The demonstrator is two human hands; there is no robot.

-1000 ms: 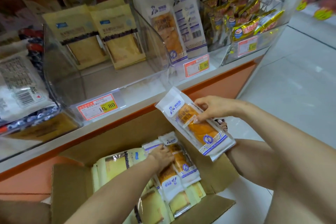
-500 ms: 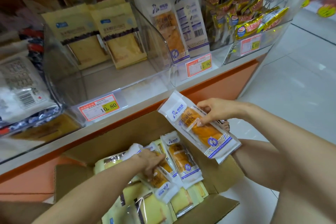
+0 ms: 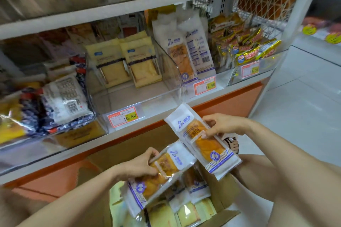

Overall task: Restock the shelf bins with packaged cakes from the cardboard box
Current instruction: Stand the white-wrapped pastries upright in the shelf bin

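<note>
1. While the cardboard box [image 3: 121, 151] sits open at lower centre, against the orange base of the shelf unit, both hands are above it, one cake pack in each.
2. Left hand [image 3: 140, 167]: fingers curled round the upper middle of the lower cake pack [image 3: 166, 169], white wrapper with an orange cake showing. The pack is tilted, its blue-striped end down toward lower left, and hangs over the box.
3. Right hand [image 3: 221, 125]: thumb and fingers pinch the right edge of the upper cake pack [image 3: 212, 150] near mid-length. It is the same kind and is held higher, in front of the shelf edge [image 3: 73, 143], logo end up-left, striped end lower right.
4. The two held packs meet near centre frame; cannot tell whether they touch or only overlap.
5. Inside the box: more white packs of this kind [image 3: 195, 186] and pale yellow packs [image 3: 186, 214], lying loosely.
6. Centre clear bin [image 3: 132, 97]: two yellow packets [image 3: 129, 61] standing at the back; price tag [image 3: 125, 117] reads 10.80.
7. Next bin to the right [image 3: 221, 77]: two matching white cake packs [image 3: 188, 55] upright; the tag reads 11.90.
8. Far-right bin: gold snack packets [image 3: 249, 49]. Left bin: blue-patterned bags [image 3: 60, 101], blurred.
</note>
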